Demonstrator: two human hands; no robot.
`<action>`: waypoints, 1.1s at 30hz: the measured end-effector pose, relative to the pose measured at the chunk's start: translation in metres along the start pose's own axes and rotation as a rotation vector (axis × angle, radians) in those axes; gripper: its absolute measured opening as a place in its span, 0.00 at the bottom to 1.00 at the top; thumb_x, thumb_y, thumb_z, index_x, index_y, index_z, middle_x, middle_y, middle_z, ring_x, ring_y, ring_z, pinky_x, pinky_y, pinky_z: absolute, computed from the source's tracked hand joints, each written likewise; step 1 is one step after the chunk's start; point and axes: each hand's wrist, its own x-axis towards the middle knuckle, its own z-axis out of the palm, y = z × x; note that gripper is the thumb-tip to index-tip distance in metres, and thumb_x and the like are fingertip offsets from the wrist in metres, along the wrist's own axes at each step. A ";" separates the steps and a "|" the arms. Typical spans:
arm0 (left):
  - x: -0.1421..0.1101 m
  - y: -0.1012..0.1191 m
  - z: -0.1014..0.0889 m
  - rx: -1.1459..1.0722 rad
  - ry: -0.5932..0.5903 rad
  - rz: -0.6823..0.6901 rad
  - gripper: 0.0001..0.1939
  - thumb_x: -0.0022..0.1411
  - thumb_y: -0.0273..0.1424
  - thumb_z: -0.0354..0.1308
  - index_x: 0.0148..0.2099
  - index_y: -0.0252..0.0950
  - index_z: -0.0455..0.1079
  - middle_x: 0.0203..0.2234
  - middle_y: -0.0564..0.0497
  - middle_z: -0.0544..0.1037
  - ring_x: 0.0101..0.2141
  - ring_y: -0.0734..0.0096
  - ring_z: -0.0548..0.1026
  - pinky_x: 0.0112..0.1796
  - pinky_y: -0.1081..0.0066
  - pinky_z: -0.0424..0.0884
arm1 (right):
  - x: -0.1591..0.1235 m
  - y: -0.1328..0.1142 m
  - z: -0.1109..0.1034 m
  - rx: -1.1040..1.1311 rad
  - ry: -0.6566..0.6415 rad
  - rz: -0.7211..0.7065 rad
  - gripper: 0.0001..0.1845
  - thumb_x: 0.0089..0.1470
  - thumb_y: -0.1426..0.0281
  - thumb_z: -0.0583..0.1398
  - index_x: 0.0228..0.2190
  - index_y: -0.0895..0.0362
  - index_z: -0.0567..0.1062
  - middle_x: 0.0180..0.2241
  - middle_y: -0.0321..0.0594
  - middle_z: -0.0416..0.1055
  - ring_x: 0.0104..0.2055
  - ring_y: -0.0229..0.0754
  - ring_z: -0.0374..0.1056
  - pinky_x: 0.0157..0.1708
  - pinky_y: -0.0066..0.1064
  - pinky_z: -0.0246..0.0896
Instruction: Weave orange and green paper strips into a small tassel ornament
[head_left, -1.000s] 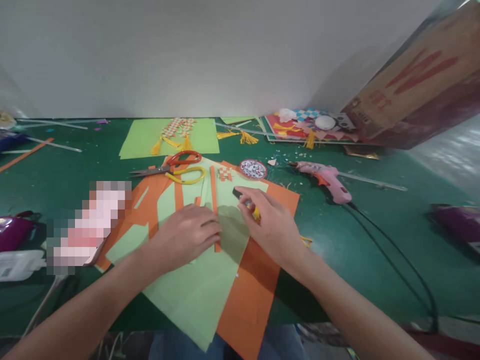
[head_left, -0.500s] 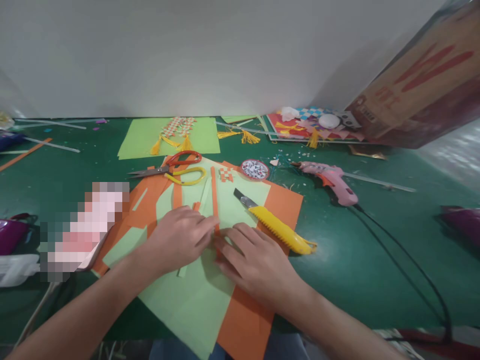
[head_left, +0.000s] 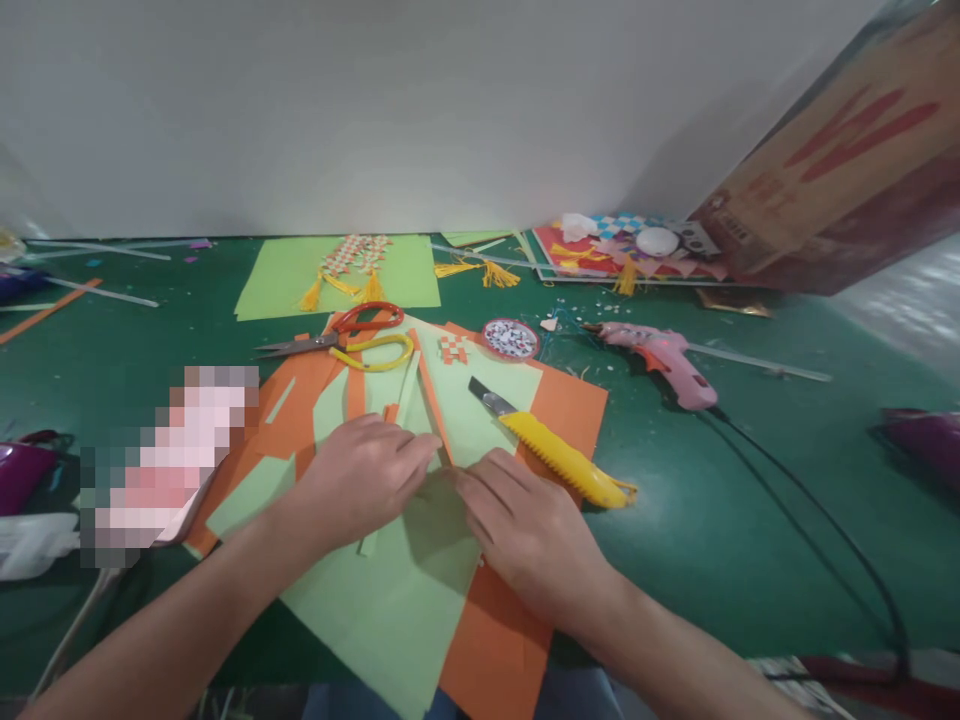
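Note:
An orange paper strip (head_left: 431, 392) slants over the pale green paper (head_left: 390, 610), and its lower end meets the fingertips of my right hand (head_left: 517, 515), which is closed on it. Close beside it, my left hand (head_left: 371, 470) has its fingers curled together; anything between them is hidden. Under the green sheet lie orange sheets (head_left: 499, 630). A yellow box cutter (head_left: 562, 457) with its blade out rests just beyond my right hand. Scissors (head_left: 367, 340) with red and yellow handles lie past my left hand, near a small woven orange-and-white piece (head_left: 454, 349).
A dish of beads (head_left: 510, 339) stands behind the papers. To the right lies a pink glue gun (head_left: 660, 360) with a trailing cord. Woven pieces with yellow tassels (head_left: 367, 287) lie at the back. A blurred-out pink object (head_left: 180, 455) is at left, a brown bag (head_left: 840, 170) at right.
The orange strip has tilted, its lower end swinging right. My right hand has moved slightly right, away from my left hand, which has barely moved.

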 end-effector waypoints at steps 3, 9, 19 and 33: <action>0.001 0.001 -0.001 -0.044 0.043 0.037 0.13 0.67 0.26 0.45 0.35 0.34 0.71 0.22 0.52 0.74 0.25 0.70 0.72 0.28 0.70 0.65 | 0.001 0.002 -0.002 0.228 0.037 0.263 0.12 0.54 0.81 0.53 0.32 0.60 0.75 0.24 0.39 0.72 0.27 0.39 0.66 0.26 0.29 0.64; 0.004 0.003 0.002 -0.125 0.025 0.097 0.14 0.68 0.27 0.45 0.39 0.34 0.73 0.35 0.47 0.78 0.37 0.65 0.75 0.37 0.66 0.71 | 0.002 0.004 -0.005 0.406 -0.090 0.449 0.11 0.51 0.81 0.55 0.30 0.58 0.76 0.26 0.36 0.75 0.27 0.37 0.70 0.28 0.27 0.65; 0.002 0.004 0.008 -0.165 -0.018 0.075 0.11 0.67 0.28 0.49 0.44 0.32 0.72 0.46 0.43 0.77 0.49 0.58 0.73 0.48 0.56 0.72 | -0.002 0.004 0.001 0.138 -0.057 0.228 0.11 0.58 0.77 0.53 0.32 0.60 0.76 0.28 0.40 0.71 0.31 0.39 0.68 0.31 0.31 0.67; -0.001 0.009 0.016 -0.142 -0.062 0.044 0.17 0.70 0.31 0.43 0.54 0.31 0.67 0.54 0.42 0.72 0.54 0.57 0.70 0.52 0.53 0.69 | 0.000 0.007 0.000 0.012 0.010 0.183 0.12 0.58 0.77 0.54 0.29 0.62 0.77 0.30 0.43 0.74 0.32 0.42 0.69 0.32 0.33 0.67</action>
